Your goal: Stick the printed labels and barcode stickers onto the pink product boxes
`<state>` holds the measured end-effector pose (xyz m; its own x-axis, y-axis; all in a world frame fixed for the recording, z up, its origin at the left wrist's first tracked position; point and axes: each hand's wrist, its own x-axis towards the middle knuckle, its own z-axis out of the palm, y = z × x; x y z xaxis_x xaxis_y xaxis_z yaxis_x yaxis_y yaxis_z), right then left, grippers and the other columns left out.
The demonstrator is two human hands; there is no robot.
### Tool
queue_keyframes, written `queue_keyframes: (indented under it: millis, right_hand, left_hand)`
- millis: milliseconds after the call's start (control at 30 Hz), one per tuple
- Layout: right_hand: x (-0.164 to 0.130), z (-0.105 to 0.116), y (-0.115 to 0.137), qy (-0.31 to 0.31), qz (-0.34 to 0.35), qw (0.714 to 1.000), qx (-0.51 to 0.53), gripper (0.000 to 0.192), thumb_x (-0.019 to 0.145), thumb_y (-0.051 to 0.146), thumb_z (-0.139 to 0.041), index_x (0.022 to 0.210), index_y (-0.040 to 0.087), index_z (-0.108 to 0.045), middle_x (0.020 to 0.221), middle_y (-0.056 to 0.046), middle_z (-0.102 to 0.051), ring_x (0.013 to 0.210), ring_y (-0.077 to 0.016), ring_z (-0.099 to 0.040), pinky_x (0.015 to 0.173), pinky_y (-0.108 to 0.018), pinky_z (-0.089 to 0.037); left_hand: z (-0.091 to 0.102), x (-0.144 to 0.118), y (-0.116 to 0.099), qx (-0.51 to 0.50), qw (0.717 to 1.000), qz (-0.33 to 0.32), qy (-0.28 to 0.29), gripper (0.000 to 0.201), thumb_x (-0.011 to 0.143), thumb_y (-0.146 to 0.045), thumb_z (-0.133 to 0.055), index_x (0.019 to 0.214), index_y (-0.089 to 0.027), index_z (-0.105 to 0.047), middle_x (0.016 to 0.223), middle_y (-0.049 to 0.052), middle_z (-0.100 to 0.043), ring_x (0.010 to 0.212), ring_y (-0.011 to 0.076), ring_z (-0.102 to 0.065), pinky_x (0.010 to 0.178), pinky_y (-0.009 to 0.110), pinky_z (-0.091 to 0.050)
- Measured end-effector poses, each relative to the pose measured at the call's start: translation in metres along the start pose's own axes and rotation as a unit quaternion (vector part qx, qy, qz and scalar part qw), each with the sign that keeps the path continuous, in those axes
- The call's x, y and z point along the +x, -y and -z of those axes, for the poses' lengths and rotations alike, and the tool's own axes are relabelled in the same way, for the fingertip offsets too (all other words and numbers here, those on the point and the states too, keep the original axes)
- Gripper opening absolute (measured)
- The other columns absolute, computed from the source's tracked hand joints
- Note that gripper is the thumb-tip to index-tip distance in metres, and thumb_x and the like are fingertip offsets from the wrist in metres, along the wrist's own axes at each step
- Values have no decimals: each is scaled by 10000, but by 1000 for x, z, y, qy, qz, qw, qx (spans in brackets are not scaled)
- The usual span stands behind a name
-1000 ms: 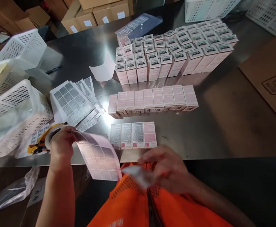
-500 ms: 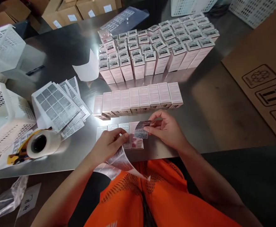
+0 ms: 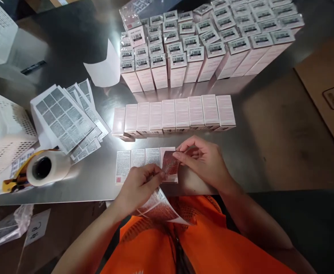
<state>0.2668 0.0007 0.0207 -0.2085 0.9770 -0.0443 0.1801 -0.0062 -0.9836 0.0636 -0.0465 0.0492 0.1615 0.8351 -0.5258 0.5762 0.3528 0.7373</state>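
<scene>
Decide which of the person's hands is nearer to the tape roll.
Left. The left hand is right of the tape roll; the right hand lies farther right.

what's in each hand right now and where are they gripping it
Right hand pinches a label by its right edge over the near boxes. Left hand grips a label sheet by its top edge.

I count four flat pink boxes [image 3: 138,164] in my near row, nine lying boxes [image 3: 174,114] behind, one tape roll [image 3: 47,167], two hands.
</scene>
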Motion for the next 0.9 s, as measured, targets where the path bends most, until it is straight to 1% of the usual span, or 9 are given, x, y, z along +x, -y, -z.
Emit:
queue_keyframes:
  millis: [67, 133, 200, 267, 367, 467, 667, 767, 900]
  right_hand:
    - [2, 0, 1, -13, 12, 998, -59, 167, 828, 340, -751, 786, 209, -656, 775, 1, -713, 617, -122, -643, 575, -237, -518]
    - [6, 0, 0, -18, 8, 995, -94, 170, 821, 339, -759, 759, 210, -666, 725, 7, -703, 610, -123, -627, 571, -238, -497]
    - [9, -1, -4, -11, -22, 996, -84, 202, 798, 358, -778, 727, 210, -662, 669, 15, -680, 586, -121, -604, 552, -236, -479]
    - [13, -2, -9, 1, -64, 996, -57, 232, 766, 377, -802, 704, 207, -656, 617, 24, -650, 550, -115, -575, 517, -230, -456]
    - [18, -6, -15, 10, -106, 993, -42, 264, 725, 402, -826, 680, 206, -654, 573, 28, -623, 519, -110, -537, 482, -228, -419]
    - [22, -10, -18, 16, -132, 990, -44, 293, 716, 443, -823, 662, 210, -654, 556, 24, -620, 515, -115, -536, 473, -234, -410]
    - [28, -14, -19, 13, -140, 986, -93, 294, 709, 461, -817, 645, 212, -675, 546, 16, -638, 516, -126, -567, 484, -241, -426]
    - [29, -14, -20, 20, -140, 985, -95, 304, 726, 472, -802, 647, 209, -671, 555, 10, -650, 517, -126, -577, 487, -239, -432]
    - [29, -13, -20, 32, -150, 984, -91, 312, 730, 480, -799, 654, 206, -670, 549, 13, -649, 509, -123, -570, 476, -232, -421]
  left_hand:
    - [-2, -1, 0, 15, 1000, 2, -4, 300, 908, -387, -539, 723, -185, -659, 538, -54, -485, 520, 93, -405, 504, 224, -274]
    - [-4, -1, 0, 30, 1000, 3, -9, 287, 908, -368, -534, 731, -192, -677, 540, -52, -518, 523, 98, -432, 519, 228, -290]
    - [-5, 0, -1, 46, 999, 11, -14, 293, 911, -380, -530, 748, -201, -696, 548, -45, -554, 522, 105, -456, 530, 236, -299]
    - [-6, 1, -1, 69, 997, 22, -17, 348, 927, -430, -509, 746, -205, -703, 536, -35, -565, 517, 117, -473, 540, 249, -300]
    - [-6, 6, -2, 114, 993, 38, -16, 444, 952, -468, -451, 665, -201, -658, 522, -9, -569, 521, 138, -502, 557, 272, -289]
    - [-7, 10, -3, 147, 988, 50, -4, 451, 956, -446, -425, 623, -201, -604, 547, 15, -593, 535, 157, -523, 566, 289, -269]
    - [-6, 16, -2, 163, 984, 72, 27, 432, 956, -437, -405, 648, -209, -605, 561, 27, -604, 540, 173, -520, 571, 300, -249]
    - [-5, 19, -2, 158, 983, 82, 41, 439, 956, -442, -403, 657, -206, -620, 584, 36, -635, 547, 176, -537, 571, 300, -258]
    - [-4, 22, -3, 156, 982, 88, 51, 411, 948, -393, -428, 663, -200, -652, 641, 52, -691, 601, 184, -593, 586, 296, -291]
